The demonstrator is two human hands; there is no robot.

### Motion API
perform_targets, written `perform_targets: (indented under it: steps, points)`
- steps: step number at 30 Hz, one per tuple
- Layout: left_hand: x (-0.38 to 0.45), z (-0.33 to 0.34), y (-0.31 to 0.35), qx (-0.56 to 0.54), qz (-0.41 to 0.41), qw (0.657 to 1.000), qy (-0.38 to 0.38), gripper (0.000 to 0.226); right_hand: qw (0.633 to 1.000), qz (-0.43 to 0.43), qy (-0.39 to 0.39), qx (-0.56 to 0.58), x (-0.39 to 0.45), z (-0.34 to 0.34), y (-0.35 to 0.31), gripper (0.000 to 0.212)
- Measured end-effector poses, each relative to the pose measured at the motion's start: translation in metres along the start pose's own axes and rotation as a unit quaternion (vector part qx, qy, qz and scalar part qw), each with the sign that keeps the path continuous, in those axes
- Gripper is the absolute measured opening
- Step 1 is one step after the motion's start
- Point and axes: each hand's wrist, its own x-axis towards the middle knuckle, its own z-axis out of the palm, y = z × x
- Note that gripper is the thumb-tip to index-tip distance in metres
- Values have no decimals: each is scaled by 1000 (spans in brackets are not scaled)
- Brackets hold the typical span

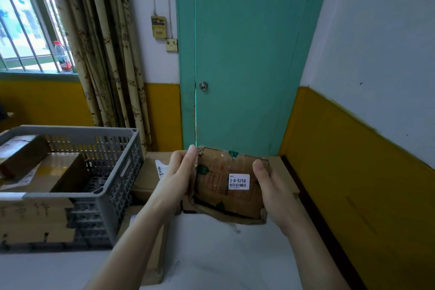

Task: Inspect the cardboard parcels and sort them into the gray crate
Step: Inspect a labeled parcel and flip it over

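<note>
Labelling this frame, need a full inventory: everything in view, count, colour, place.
held parcel: 1, brown, battered, white label 2-0-5258, centre, between both hands
crate: 1, gray, left
crate parcels: at least 2, brown, inside crate
loose parcels: at least 2, brown, behind and below the hands, right of crate
written-on box: 1, brown, against crate front, lower left
door: 1, teal, centre back
knob: 1, metal, door's left edge
curtain: 1, beige floral, left of door
bottle: 1, clear, red cap, window sill
wall boxes: 2, yellowish, beside door
left hand: 1, grips parcel's left edge
right hand: 1, grips parcel's right edge
</note>
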Motion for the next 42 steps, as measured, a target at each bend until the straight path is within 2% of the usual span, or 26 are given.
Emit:
perform_targets:
  steps: [3,6,7,10,12,14,17,19,26,29,31,33,36,40,42]
  points:
    - [4,0,0,6,-25,999,40,101,1000,1,19,7,0,2,-2,65]
    - [10,-4,-6,-4,-66,996,61,87,999,-15,40,14,-1,1,-1,51]
    - [13,-5,-9,-13,-79,995,64,81,999,-20,41,12,-1,0,0,54]
    - [17,-6,-13,-75,-119,990,9,57,998,-37,26,33,-2,-1,3,64]
    - [17,-4,-14,-98,-146,984,-43,53,999,-44,9,30,-3,1,4,65]
    - [17,-4,-15,-98,-154,981,-60,55,998,-48,4,26,-3,3,6,65]
    - [16,-7,-18,-97,-144,983,-56,57,998,-45,8,54,0,4,9,44]
    - [14,-7,-18,-94,-127,986,-47,64,997,-32,7,73,3,3,11,40]
    - [6,-9,-17,-106,-55,992,-31,78,991,77,-34,103,15,-1,6,45]
    - [3,-9,-19,-75,-32,995,-56,90,988,111,-37,98,17,-1,7,67]
    - [1,-11,-19,-66,-36,994,-75,93,991,101,-33,77,16,1,9,80]
    - [1,-12,-18,-69,-43,993,-81,90,994,73,-34,67,14,2,12,75]
    - [2,-13,-14,-43,-41,997,-51,86,997,38,-41,49,11,4,17,60]
    - [0,-17,-14,-9,-11,1000,-25,100,998,19,-56,-1,6,10,17,69]
    - [-2,-21,-14,1,2,999,-39,99,998,16,-63,-19,8,10,19,72]
